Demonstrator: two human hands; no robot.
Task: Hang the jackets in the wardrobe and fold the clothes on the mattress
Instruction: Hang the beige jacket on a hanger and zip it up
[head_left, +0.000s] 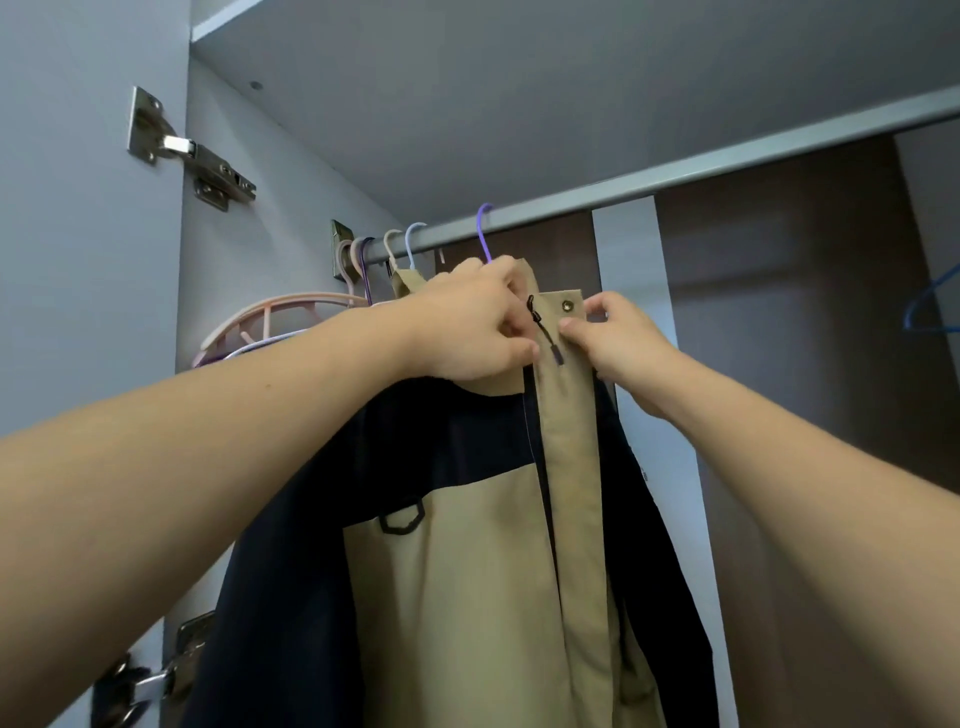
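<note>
A tan and navy jacket (467, 571) hangs from a purple hanger (484, 228) hooked over the grey wardrobe rail (675, 176). My left hand (467, 327) grips the left side of the jacket's collar beside the black zipper pull (550, 338). My right hand (618, 338) pinches the collar's right flap just below its metal snap. The zipper is closed up to the collar. The hanger's body is hidden inside the jacket.
Several empty hangers (374, 260), pink, purple and white, crowd the rail's left end near the wardrobe side wall. A blue hanger (930, 306) hangs at the far right. The open door with its metal hinges (187, 150) stands at the left.
</note>
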